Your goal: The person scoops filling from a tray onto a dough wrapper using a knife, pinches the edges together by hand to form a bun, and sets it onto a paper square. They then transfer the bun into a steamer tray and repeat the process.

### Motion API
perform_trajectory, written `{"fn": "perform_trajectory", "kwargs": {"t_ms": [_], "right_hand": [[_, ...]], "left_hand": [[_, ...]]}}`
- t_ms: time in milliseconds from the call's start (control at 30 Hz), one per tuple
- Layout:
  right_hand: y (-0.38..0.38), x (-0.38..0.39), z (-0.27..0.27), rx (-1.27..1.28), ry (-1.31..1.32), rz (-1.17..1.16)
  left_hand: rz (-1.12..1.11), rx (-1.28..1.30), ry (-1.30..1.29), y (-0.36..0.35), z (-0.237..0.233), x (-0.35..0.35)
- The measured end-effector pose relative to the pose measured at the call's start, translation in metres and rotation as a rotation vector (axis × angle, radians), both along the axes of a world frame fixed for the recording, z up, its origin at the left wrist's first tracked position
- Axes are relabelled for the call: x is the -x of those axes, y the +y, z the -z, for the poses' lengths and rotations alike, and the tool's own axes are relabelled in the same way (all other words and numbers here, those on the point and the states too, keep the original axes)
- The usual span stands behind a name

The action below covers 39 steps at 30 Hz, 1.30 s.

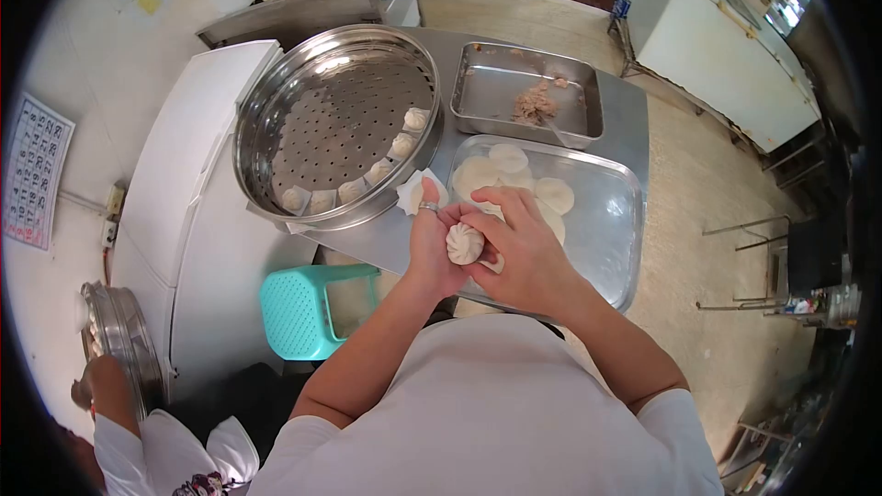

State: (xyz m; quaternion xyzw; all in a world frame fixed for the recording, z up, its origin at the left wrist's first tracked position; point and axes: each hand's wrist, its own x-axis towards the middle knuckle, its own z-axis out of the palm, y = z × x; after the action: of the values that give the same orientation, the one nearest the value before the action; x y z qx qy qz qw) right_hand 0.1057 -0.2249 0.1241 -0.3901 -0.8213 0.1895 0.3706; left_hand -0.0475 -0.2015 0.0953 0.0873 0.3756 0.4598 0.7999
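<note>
A pleated bun [465,244] of pale dough rests in my left hand [432,253], its swirled top facing up. The fingers of my right hand [519,243] close round its right side, so both hands hold it. Under and beyond them lies a shallow metal tray [606,220] with several flat round dough wrappers [554,195], some partly hidden by my right hand. Left of it stands a large round perforated steamer [344,119]; several pleated buns [352,191] on paper squares line its near and right edge. White paper squares [413,191] lie by my left thumb.
Behind the tray, a deep metal pan [469,110] holds meat filling [535,106] and a utensil [559,133]. A turquoise stool [299,312] stands left of me. At lower left, another person's arm [115,395] reaches to a second steamer [129,340]. A white chest freezer [726,46] stands at back right.
</note>
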Motion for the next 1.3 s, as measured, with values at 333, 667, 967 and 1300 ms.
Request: {"fn": "perform_trajectory", "kwargs": {"t_ms": [333, 667, 967, 1300], "right_hand": [[-0.005, -0.036, 0.011, -0.117, -0.103, -0.235], [-0.021, -0.06, 0.026, -0.001, -0.079, -0.396], [0.006, -0.08, 0.017, 0.659, 0.59, -0.195], [0.021, -0.043, 0.036, 1.234, 0.895, -0.131]], "left_hand": [[-0.079, -0.099, 0.067, -0.028, 0.026, -0.025], [-0.098, 0.05, 0.216, -0.067, 0.026, -0.061], [0.24, -0.179, 0.058, -0.053, 0.035, -0.046], [0.266, -0.216, 0.145, -0.03, 0.043, -0.038]]}}
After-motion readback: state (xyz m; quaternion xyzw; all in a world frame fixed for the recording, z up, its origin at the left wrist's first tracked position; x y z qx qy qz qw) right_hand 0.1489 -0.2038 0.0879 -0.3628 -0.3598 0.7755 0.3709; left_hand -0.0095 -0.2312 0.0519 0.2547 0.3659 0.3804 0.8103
